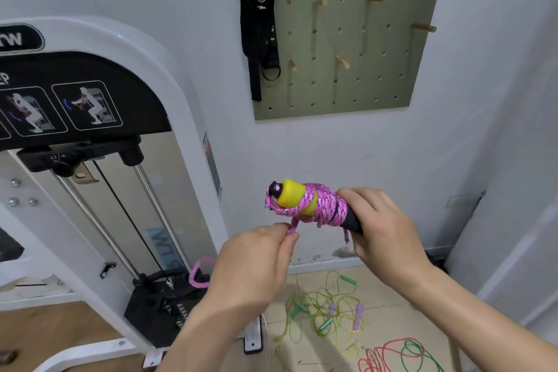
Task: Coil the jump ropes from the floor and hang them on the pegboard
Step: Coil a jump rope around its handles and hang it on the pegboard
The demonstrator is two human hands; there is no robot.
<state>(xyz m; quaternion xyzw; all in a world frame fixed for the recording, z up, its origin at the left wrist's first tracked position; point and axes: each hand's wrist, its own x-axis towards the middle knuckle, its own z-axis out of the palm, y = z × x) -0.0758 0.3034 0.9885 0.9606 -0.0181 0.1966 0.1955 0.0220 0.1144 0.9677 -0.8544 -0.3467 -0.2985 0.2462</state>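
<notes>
Item: pink jump rope (320, 205), braided cord wound around its own yellow-and-black handles, held in the air below the pegboard (347, 33).
Right hand (383, 229): fingers wrapped round the black handle end, below the pegboard.
Left hand (259, 254): thumb and fingers pinching the loose cord tail just under the bundle.
Handling: judged light, soft, limp; wraps may slip, so take hold over the wound part.
Remaining stock: thin green, yellow and red ropes (332, 311) tangled on the floor, well below the pegboard.
Writing: exercise machine (90, 100), left of the pegboard, shows "TW"; other lettering unreadable.
</notes>
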